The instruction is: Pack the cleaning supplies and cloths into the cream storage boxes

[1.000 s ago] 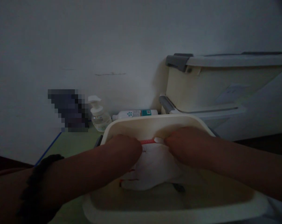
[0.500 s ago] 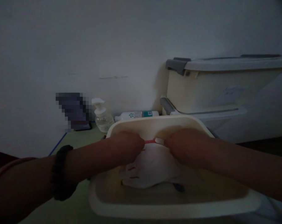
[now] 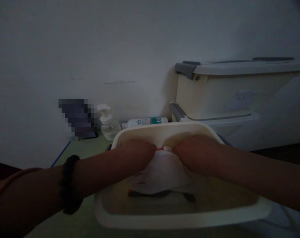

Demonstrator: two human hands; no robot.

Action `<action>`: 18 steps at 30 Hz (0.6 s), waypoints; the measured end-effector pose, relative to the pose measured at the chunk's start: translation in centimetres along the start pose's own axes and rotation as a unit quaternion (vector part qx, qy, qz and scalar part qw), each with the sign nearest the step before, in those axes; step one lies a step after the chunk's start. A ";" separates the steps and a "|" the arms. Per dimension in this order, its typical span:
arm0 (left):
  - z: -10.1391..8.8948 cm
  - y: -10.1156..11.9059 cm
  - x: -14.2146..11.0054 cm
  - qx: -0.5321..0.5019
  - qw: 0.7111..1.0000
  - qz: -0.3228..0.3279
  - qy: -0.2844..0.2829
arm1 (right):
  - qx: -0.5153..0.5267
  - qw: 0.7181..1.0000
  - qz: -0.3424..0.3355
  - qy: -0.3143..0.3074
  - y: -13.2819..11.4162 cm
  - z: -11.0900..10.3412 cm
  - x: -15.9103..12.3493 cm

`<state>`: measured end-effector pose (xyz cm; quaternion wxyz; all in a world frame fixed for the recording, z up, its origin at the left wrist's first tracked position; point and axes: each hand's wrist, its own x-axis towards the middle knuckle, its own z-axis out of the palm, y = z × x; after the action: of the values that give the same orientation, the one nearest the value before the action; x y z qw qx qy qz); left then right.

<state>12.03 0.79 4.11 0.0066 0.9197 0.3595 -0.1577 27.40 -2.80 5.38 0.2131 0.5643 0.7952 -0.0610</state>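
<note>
A white, limp bag (image 3: pixel 166 172) with red marks hangs inside a cream plastic basin (image 3: pixel 179 222). Along its top edge runs a red strip, with a small white piece (image 3: pixel 167 148) near the right end. My left hand (image 3: pixel 141 155) is closed on the bag's upper left corner, its fingertips turned away from view. On the upper right my right hand (image 3: pixel 194 153) grips the same edge, beside the white piece. Dark shapes (image 3: pixel 189 197) lie at the basin's bottom, partly covered by the bag; I cannot tell what they are.
Behind the basin, a clear pump bottle (image 3: pixel 109 125) stands on the green table (image 3: pixel 85 148). A white bottle (image 3: pixel 145 122) lies on its side against the wall. Stacked storage boxes (image 3: pixel 214 94) with grey latches stand at the right. A blurred-out dark object (image 3: pixel 79 119) leans at the left.
Both hands have shifted slightly, drawing a little closer together. The bag's lower edge has risen, so more of the dark shape below it shows. Both hands still hold the bag.
</note>
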 end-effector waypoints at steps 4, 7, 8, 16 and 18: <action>-0.7 0.5 0.3 0.042 0.998 -0.025 -0.037 | 0.003 1.000 -0.006 0.014 -0.1 -0.1 -0.2; -0.9 0.6 0.1 0.069 0.997 -0.023 -0.013 | 0.004 1.000 0.002 -0.002 -0.2 -0.3 -0.4; -0.9 0.5 0.0 0.079 0.997 -0.017 -0.004 | 0.003 1.000 0.004 -0.007 -0.2 -0.3 -0.4; -0.7 0.5 0.0 0.093 0.996 -0.015 0.003 | 0.001 1.000 -0.004 -0.007 -0.2 -0.3 -0.4; -0.7 0.5 0.1 0.091 0.996 -0.017 -0.005 | 0.005 1.000 -0.002 0.003 -0.2 -0.2 -0.4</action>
<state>12.65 0.55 4.73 -0.0783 0.9093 0.3594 -0.1945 27.30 -3.16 5.69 0.2079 0.5642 0.7964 -0.0643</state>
